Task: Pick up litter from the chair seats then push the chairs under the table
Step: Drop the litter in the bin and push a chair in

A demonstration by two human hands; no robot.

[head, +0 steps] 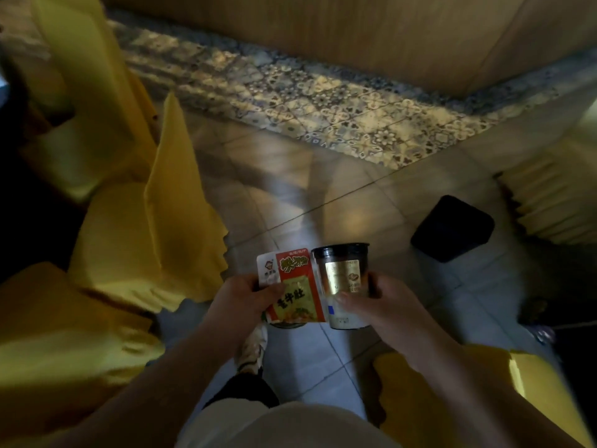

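Note:
My left hand (240,300) grips a red and yellow snack wrapper (292,287) by its left edge, thumb on its front. My right hand (378,307) holds a plastic drink cup (342,279) with a dark lid and a gold label, fingers curled round its lower part. Both pieces of litter are held side by side above the tiled floor. Chairs in yellow covers (129,234) stand in a row at my left, and another yellow-covered chair (542,379) is at the lower right.
A black bin (452,227) stands on the floor ahead at the right. A yellow pleated cloth (555,205) hangs at the right edge. A patterned tile strip (323,105) and a wooden wall lie ahead. My legs and a shoe (253,350) are below the hands.

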